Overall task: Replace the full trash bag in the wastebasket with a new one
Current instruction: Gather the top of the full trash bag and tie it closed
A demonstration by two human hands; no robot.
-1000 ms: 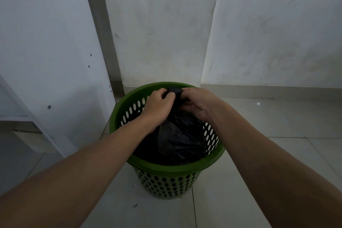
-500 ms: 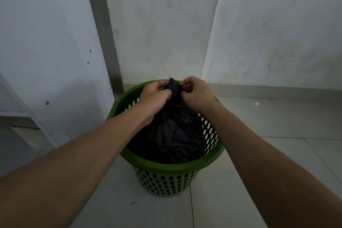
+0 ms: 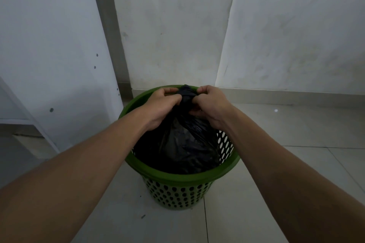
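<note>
A green perforated wastebasket (image 3: 178,178) stands on the tiled floor in a room corner. A full black trash bag (image 3: 181,144) fills it, its neck gathered into a bunch above the far rim. My left hand (image 3: 162,105) grips the bunched neck from the left. My right hand (image 3: 210,104) grips it from the right, knuckles facing the left hand. Both fists are closed around the plastic, and the bag's body still sits inside the basket. No new bag is in view.
White walls meet in a corner just behind the basket. A white panel with small holes (image 3: 59,65) leans at the left, with a low shelf edge (image 3: 13,121) beside it. Pale floor tiles (image 3: 296,134) spread to the right and front.
Both hands have pulled the bag's neck upward and tighter; the bunched top now stands above the far rim, and the bag's body is stretched taller.
</note>
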